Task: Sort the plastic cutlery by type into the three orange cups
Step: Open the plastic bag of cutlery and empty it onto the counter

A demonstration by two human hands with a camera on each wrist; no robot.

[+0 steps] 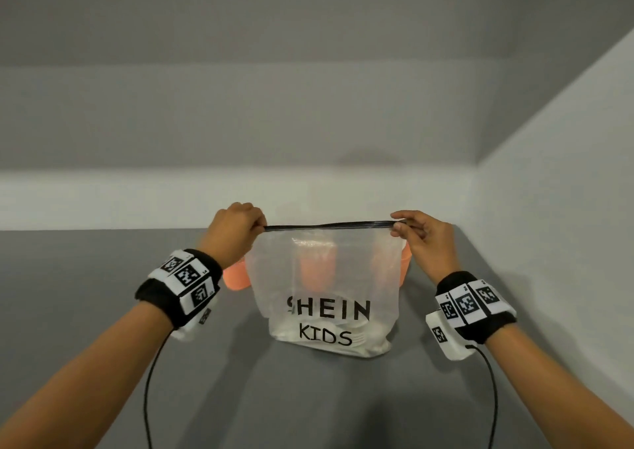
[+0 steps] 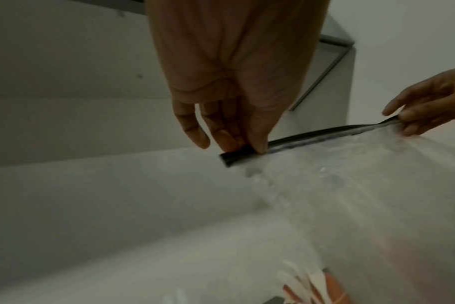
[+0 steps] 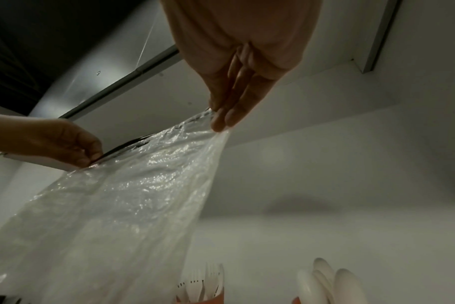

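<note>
A frosted plastic zip bag (image 1: 326, 277) printed "SHEIN KIDS" stands on the grey table, with white plastic cutlery (image 1: 356, 338) lying in its bottom. My left hand (image 1: 240, 225) pinches the left end of its black zip strip (image 1: 329, 225); in the left wrist view the left hand (image 2: 237, 142) shows thumb and fingers on the strip (image 2: 312, 137). My right hand (image 1: 411, 232) pinches the right end, gripping the bag (image 3: 143, 185) top. Orange cups (image 1: 235, 277) stand behind the bag. One cup (image 3: 203, 292) holds forks and another holds white spoons (image 3: 327, 281).
A white wall ledge (image 1: 137, 198) runs close behind the table, and a white side wall (image 1: 549, 242) stands to the right. Black cables (image 1: 147, 397) hang from both wristbands over the near part of the grey table (image 1: 85, 294).
</note>
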